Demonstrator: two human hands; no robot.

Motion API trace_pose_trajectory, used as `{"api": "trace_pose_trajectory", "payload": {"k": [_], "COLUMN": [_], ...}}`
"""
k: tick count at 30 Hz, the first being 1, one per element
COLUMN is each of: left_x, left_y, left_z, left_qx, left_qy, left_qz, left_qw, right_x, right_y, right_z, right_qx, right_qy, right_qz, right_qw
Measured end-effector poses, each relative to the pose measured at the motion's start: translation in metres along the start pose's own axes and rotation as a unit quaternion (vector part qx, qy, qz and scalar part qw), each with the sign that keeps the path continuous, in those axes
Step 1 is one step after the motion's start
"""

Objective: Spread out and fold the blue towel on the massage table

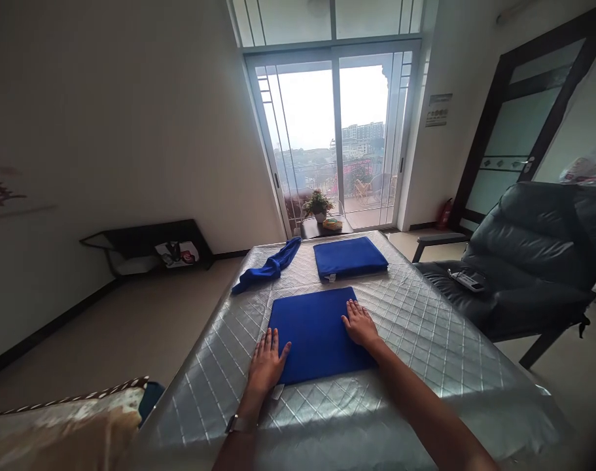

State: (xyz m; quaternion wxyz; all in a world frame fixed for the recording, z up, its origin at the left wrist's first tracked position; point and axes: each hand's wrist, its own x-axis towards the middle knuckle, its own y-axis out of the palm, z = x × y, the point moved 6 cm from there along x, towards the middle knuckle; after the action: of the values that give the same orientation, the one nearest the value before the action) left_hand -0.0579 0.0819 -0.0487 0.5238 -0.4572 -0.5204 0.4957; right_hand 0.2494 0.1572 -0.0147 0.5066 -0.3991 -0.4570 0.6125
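A folded blue cloth (316,333) lies flat on the silver quilted surface (415,327) in front of me. My left hand (265,360) rests flat on its near left edge, fingers stretched out. My right hand (360,322) lies flat on its right side, fingers spread. Beyond it sits a second folded blue cloth (349,257), and to its left a crumpled blue cloth (269,267) lies loose near the surface's edge.
A black leather chair (523,261) stands close on the right. A low dark shelf (150,248) lines the left wall. A potted plant (318,205) sits by the glass balcony doors (334,131). A patterned cushion (67,425) lies at the near left.
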Motion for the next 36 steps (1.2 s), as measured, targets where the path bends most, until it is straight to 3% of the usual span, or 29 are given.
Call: {"api": "trace_pose_trajectory", "payload": {"k": [4,7,11,15,17,19,22,26,36], "left_x": [0.009,0.024,0.044,0.054,0.057,0.059,0.062,0.066,0.062], "left_y": [-0.004,-0.020,-0.042,-0.051,-0.051,-0.046,-0.036,-0.025,-0.017], "left_z": [0.000,-0.022,-0.101,-0.184,-0.207,-0.215,-0.206,-0.171,-0.024], "left_qx": [0.000,-0.005,-0.044,-0.106,-0.134,-0.149,-0.149,-0.121,-0.048], "left_qy": [-0.028,-0.040,0.048,0.147,0.175,0.187,0.183,0.148,0.000], "left_qz": [0.030,0.011,-0.013,-0.017,-0.021,-0.024,-0.029,-0.012,0.007], "left_qw": [0.999,0.999,0.998,0.983,0.975,0.971,0.971,0.981,0.999], "right_x": [-0.002,-0.002,-0.002,-0.002,-0.003,-0.003,-0.002,-0.002,-0.001], "right_y": [-0.001,-0.003,-0.003,-0.001,0.000,0.000,0.001,-0.001,-0.001], "right_z": [0.000,0.002,0.002,0.000,-0.001,-0.002,-0.002,-0.001,-0.001], "right_qx": [0.007,0.012,0.016,0.012,0.009,0.007,0.010,0.016,0.005], "right_qy": [0.000,0.000,0.000,-0.015,-0.025,-0.027,-0.022,-0.008,0.000], "right_qz": [-0.010,-0.014,-0.024,-0.024,-0.025,-0.026,-0.030,-0.030,-0.010], "right_qw": [1.000,1.000,1.000,1.000,0.999,0.999,0.999,0.999,1.000]}}
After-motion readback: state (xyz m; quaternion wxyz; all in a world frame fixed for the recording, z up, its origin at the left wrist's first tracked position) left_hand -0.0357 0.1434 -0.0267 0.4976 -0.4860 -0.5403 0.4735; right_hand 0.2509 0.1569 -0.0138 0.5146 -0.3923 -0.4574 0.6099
